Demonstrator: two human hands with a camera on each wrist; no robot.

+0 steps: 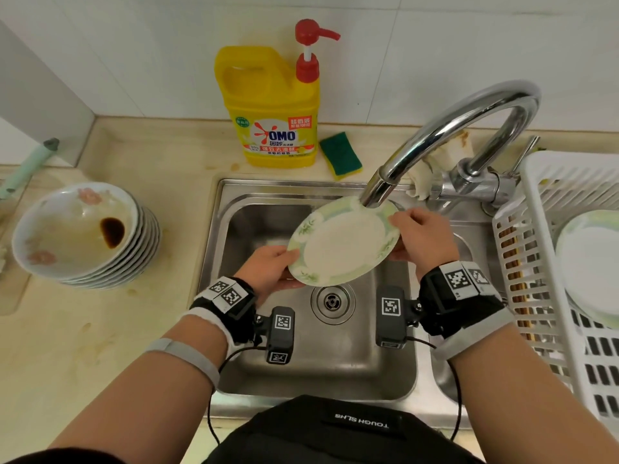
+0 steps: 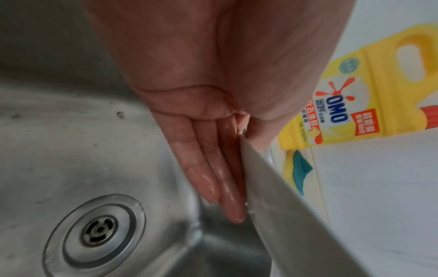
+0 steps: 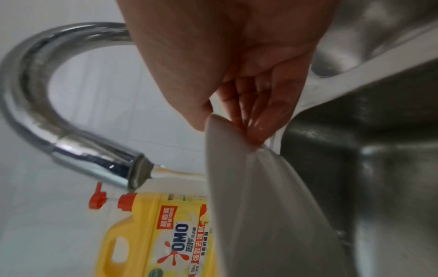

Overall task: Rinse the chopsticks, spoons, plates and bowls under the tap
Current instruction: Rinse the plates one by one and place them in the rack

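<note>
At the left edge of the counter (image 1: 140, 329) stands a stack of bowls (image 1: 87, 234); the top one is tilted and has a dark brown puddle of sauce in it. At the back of the counter, against the tiled wall, stands a yellow OMO dish-soap jug (image 1: 273, 108) with a red pump, and just right of it lies a green-and-yellow sponge (image 1: 341, 155).

Over the steel sink basin (image 1: 254, 222) the green-rimmed plate (image 1: 345, 242) is held tilted, its far edge right under the tap spout (image 1: 376, 192) and above the drain (image 1: 332, 302). The left hand (image 1: 271, 266) holds the plate's near-left rim, thumb on top and straight, wet fingers (image 2: 206, 168) flat against the underside. The right hand (image 1: 422, 239) pinches the far-right rim between thumb and curled fingertips (image 3: 260, 129).

The curved chrome tap (image 1: 469, 112) rises from the sink's back right corner, with a crumpled cloth (image 1: 432, 162) behind it. At the right edge sits a white plastic draining basket (image 1: 536, 262) holding a matching plate (image 1: 593, 262) and brown chopsticks (image 1: 516, 286) along its left wall.
</note>
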